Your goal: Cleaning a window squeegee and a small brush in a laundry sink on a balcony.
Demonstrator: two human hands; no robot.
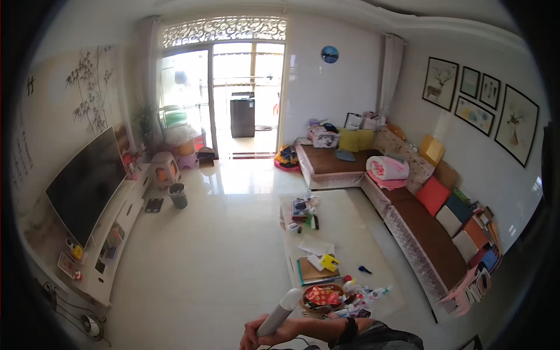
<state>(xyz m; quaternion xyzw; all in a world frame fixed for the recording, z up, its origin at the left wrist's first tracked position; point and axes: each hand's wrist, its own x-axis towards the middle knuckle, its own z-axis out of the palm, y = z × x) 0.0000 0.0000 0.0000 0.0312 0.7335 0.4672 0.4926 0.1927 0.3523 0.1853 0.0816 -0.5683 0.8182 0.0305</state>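
Low in the frame, the hand (256, 337) is clenched around a white cylindrical handle (280, 312) that points up toward the bench (344, 233); which hand it is, and where the other one is, I cannot tell. Nothing looks tidied yet: papers, a basket (322, 297) of snacks and small bottles litter the bench beside the sofa (420, 227).

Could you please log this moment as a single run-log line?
hands: both gripping white handle | coffee table: cluttered | basket nearest
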